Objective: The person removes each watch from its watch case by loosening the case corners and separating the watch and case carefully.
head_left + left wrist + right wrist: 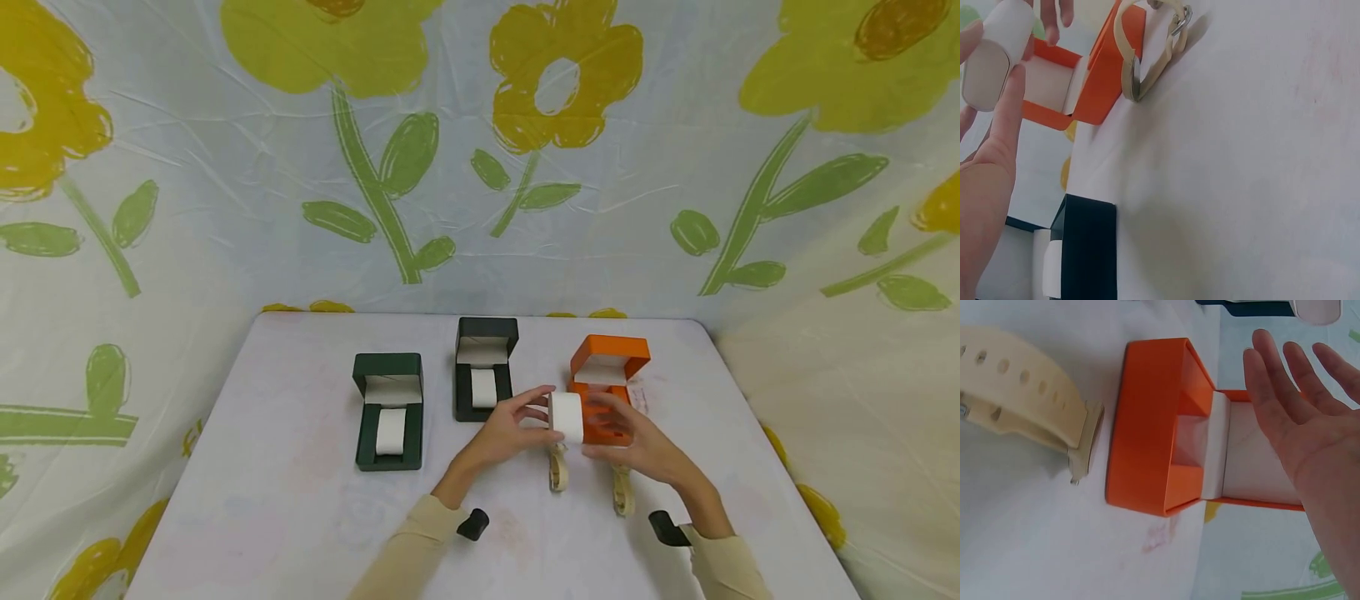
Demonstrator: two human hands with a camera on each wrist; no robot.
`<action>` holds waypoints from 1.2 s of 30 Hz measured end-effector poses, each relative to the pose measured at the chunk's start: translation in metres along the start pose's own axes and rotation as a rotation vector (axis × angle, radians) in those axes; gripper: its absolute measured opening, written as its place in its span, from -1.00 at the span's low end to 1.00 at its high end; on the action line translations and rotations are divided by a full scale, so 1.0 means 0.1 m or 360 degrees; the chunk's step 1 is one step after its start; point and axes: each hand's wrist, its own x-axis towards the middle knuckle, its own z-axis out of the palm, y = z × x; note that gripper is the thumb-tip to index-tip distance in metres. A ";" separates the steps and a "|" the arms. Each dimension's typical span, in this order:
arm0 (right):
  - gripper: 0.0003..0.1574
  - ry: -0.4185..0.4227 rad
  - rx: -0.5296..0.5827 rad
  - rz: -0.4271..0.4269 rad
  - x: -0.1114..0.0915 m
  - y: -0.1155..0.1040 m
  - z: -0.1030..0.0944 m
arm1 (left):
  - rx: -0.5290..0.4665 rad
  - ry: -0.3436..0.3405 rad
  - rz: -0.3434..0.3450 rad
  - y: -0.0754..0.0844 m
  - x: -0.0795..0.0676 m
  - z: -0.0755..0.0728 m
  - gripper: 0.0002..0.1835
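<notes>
My left hand (512, 427) holds a white watch cushion (566, 417) between thumb and fingers, raised in front of the open orange watch box (606, 433). Seen from the left wrist, the cushion (985, 75) shows its flat rounded end. My right hand (633, 442) is just right of the cushion; from its own wrist camera the hand (1310, 419) has extended fingers, apart from the cushion. That box (1144, 425) has its lid up and a bare inner slot. Two beige-strapped watches, one on the left (558, 470) and one on the right (623, 490), rest on the table before it.
Left of the hands stand two more open watch boxes, a dark green one (363, 450) and a blackish one (463, 400), each with a white cushion inside. A white cloth covers the table (300, 500). Flower-printed fabric (637, 233) hangs behind and at the sides.
</notes>
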 end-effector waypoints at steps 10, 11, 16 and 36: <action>0.09 -0.0034 0.0088 -0.0064 0.06 -0.04 0.02 | 0.0002 -0.0030 -0.0001 0.01 0.06 0.14 -0.23; 0.08 -0.0038 0.0079 -0.0076 0.07 -0.04 0.01 | 0.0001 -0.0037 0.0002 0.01 0.06 0.16 -0.22; 0.06 -0.0027 0.0037 -0.0124 0.09 -0.05 -0.03 | 0.0026 -0.0037 -0.0013 -0.01 0.10 0.21 -0.22; -0.04 0.0125 -0.0115 -0.0207 0.07 0.24 -0.22 | 0.0184 0.0084 -0.0115 -0.05 0.39 0.48 -0.20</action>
